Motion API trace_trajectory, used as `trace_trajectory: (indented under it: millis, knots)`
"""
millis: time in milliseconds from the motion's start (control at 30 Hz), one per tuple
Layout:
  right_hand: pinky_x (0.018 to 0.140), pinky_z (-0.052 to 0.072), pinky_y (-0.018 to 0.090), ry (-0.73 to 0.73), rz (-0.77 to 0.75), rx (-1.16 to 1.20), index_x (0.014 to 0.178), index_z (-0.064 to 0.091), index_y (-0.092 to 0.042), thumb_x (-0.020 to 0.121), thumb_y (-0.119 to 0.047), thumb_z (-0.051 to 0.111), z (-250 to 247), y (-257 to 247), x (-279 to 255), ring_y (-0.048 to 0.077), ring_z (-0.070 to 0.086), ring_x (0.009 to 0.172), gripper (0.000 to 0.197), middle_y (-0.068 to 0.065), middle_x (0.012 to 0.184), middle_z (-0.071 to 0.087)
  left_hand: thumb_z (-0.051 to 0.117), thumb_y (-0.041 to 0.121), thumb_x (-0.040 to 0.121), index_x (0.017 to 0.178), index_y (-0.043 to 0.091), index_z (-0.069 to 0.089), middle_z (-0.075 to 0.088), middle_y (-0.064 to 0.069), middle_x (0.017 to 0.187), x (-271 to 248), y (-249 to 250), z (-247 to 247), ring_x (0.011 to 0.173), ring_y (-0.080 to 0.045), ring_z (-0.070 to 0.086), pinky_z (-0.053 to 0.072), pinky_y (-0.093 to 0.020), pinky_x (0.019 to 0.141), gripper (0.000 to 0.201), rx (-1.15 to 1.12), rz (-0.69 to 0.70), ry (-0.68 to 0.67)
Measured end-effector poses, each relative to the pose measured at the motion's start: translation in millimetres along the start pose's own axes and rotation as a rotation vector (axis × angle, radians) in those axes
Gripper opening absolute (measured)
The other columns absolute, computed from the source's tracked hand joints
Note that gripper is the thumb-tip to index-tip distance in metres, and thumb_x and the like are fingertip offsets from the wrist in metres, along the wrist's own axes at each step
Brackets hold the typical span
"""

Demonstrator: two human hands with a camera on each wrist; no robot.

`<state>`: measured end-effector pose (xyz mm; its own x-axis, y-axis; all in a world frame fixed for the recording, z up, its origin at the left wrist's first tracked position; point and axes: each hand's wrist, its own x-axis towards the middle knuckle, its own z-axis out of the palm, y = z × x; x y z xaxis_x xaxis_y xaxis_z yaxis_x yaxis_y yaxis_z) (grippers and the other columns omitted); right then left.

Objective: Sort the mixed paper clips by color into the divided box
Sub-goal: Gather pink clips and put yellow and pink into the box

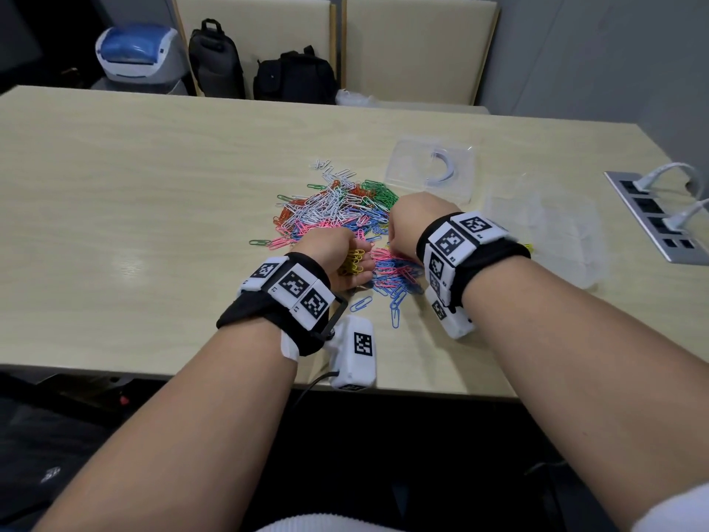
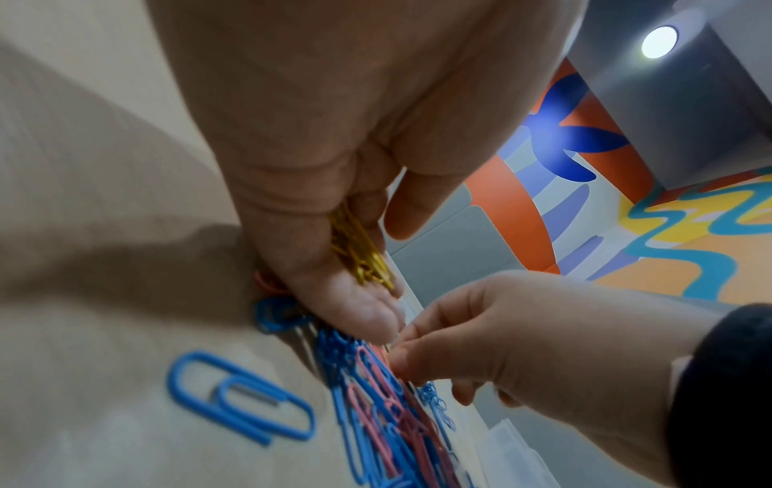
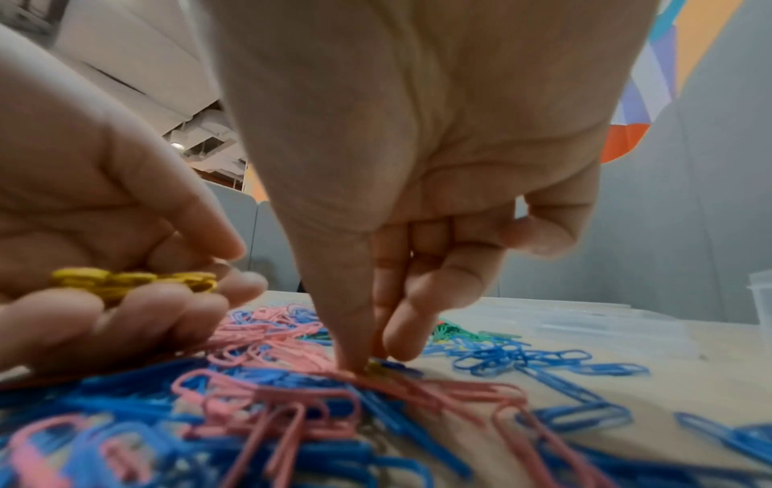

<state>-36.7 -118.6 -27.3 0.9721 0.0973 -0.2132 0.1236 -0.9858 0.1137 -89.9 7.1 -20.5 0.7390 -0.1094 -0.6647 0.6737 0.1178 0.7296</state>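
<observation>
**At tabletop centre: yellow clips being gathered, none yet boxed**

On tabletop (image 1: pixel 115 209), mixed pile (image 1: pixel 337 213) of white, pink, blue, green and orange clips, spread loose rather than heaped; probably so laid to expose single colours for picking.

Left hand (image 1: pixel 337 259): palm up at near edge of pile, fingers curled round a bunch of yellow clips (image 1: pixel 353 261). Evidently used as a holding cup, so that one colour collects before a single trip to the box. Confirmed in left wrist view: yellow bunch (image 2: pixel 359 251) lying in the curled palm.

Right hand (image 1: pixel 410 224): lowered into pink and blue clips just beside the left. In right wrist view, thumb and forefinger tips (image 3: pixel 355 356) pressed together at the surface, closing on a small yellow clip (image 3: pixel 376 367); remaining fingers tucked clear. Whether that clip is lifted free cannot be told.

Right of pile: clear divided box (image 1: pixel 544 228), faint against the surface; compartments hard to make out, contents not legible. Beyond pile: clear lid (image 1: pixel 429 170), lying flat, set aside presumably to leave the box open.

Judgement: sorting at an early stage, bulk of pile unsorted. Risk noted: neighbouring pink clips, tangled over the yellow one, may come up with it.
</observation>
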Motion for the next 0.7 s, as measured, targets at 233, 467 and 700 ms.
trace_trajectory:
  millis: [233, 467, 700]
  knots:
    - [0.062, 0.048, 0.030, -0.028, 0.003, 0.017, 0.070, 0.060, -0.015, 0.085, -0.017, 0.054, -5, -1, -5, 0.024, 0.058, 0.067, 0.016, 0.003, 0.075, 0.061, 0.029, 0.018, 0.103, 0.080, 0.006, 0.052, 0.049, -0.008, 0.071, 4, 0, -2, 0.061, -0.015, 0.049, 0.048, -0.024, 0.055, 0.035, -0.003, 0.000, 0.009]
    - [0.065, 0.046, 0.025, -0.048, -0.186, 0.297, 0.079, 0.071, -0.022, 0.086, -0.029, 0.064, -40, -13, -25, 0.015, 0.062, 0.078, 0.012, -0.002, 0.081, 0.069, 0.036, 0.018, 0.101, 0.083, 0.005, 0.050, 0.056, -0.012, 0.077, 12, 4, -2, 0.067, -0.020, 0.054, 0.055, -0.028, 0.054, 0.027, -0.108, 0.021, 0.046]
    - [0.084, 0.054, 0.036, -0.052, -0.026, 0.009, 0.105, 0.071, -0.028, 0.082, -0.018, 0.059, -13, -2, 12, 0.026, 0.065, 0.093, 0.028, 0.004, 0.108, 0.069, 0.028, 0.025, 0.103, 0.080, 0.005, 0.055, 0.053, -0.009, 0.069, 10, 3, -5, 0.059, -0.016, 0.053, 0.051, -0.021, 0.048, 0.041, -0.096, -0.032, 0.015]
